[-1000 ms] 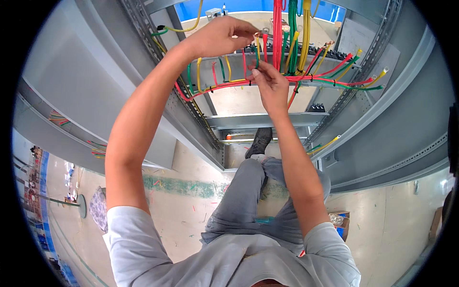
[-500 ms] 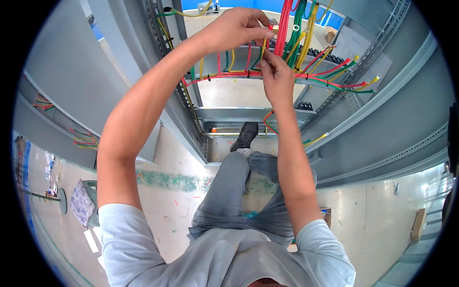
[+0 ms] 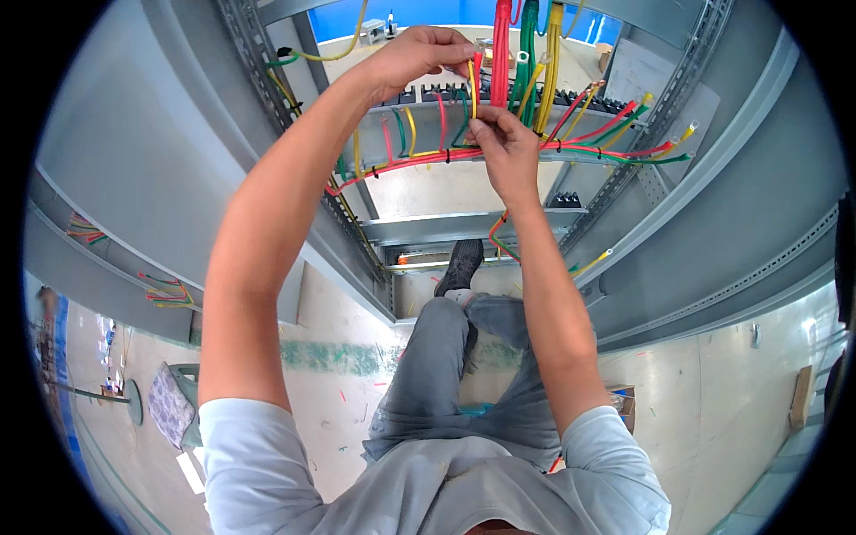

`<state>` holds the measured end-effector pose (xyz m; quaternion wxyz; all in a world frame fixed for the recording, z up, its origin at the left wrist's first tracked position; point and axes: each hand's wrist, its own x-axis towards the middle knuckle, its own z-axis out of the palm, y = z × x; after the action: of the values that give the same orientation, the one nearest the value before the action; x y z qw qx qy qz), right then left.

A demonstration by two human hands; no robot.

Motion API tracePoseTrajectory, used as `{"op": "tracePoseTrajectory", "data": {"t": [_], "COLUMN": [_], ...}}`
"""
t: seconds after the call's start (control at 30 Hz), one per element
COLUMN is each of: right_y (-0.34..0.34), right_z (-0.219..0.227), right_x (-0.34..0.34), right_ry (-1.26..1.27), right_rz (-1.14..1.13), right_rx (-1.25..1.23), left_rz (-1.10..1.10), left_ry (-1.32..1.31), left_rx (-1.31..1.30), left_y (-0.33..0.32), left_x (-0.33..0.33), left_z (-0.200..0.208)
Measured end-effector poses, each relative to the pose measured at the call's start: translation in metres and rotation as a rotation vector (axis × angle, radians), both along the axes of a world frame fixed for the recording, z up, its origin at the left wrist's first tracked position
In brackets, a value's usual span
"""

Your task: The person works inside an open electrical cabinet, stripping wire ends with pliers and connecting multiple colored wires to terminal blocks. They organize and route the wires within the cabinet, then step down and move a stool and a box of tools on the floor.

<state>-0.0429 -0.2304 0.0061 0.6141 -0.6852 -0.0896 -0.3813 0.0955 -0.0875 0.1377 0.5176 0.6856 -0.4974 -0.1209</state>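
Observation:
A short yellow wire (image 3: 473,96) stands nearly upright between my two hands, with a red piece (image 3: 478,61) at its top. My left hand (image 3: 426,58) is closed at the wire's upper end, its thumb and fingertips pinched together there. Lower down, my right hand (image 3: 507,159) pinches the same wire between thumb and fingers. Just behind the right hand, a red wire bundle (image 3: 419,160) runs sideways along a metal crossbar. Thick red cables (image 3: 501,62), green cables (image 3: 526,76) and yellow cables (image 3: 553,67) hang down beside the right hand.
Loose wire ends with lugs (image 3: 682,143) stick out at the right. A row of black terminals (image 3: 588,102) lies along the crossbar. Grey cabinet panels (image 3: 134,116) rise on both sides. A lower metal rail (image 3: 428,229) crosses above my shoe (image 3: 464,266). A cushioned chair (image 3: 176,403) stands at left.
The view has shifted a little. Both hands appear farther left in the picture, still pinching, and more of the yellow wire shows between them.

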Motion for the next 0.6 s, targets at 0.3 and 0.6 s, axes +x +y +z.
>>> {"op": "tracePoseTrajectory", "data": {"t": [0.3, 0.6], "right_y": [0.000, -0.002], "right_z": [-0.009, -0.010], "right_x": [0.004, 0.002], "right_ry": [-0.148, -0.158], "right_rz": [-0.102, -0.093], "right_rx": [-0.076, -0.079], "left_rz": [0.087, 0.114], "left_ry": [0.367, 0.045], "left_rx": [0.189, 0.185], "left_y": [-0.015, -0.013], "left_x": [0.008, -0.004], "left_z": [-0.007, -0.009]}}
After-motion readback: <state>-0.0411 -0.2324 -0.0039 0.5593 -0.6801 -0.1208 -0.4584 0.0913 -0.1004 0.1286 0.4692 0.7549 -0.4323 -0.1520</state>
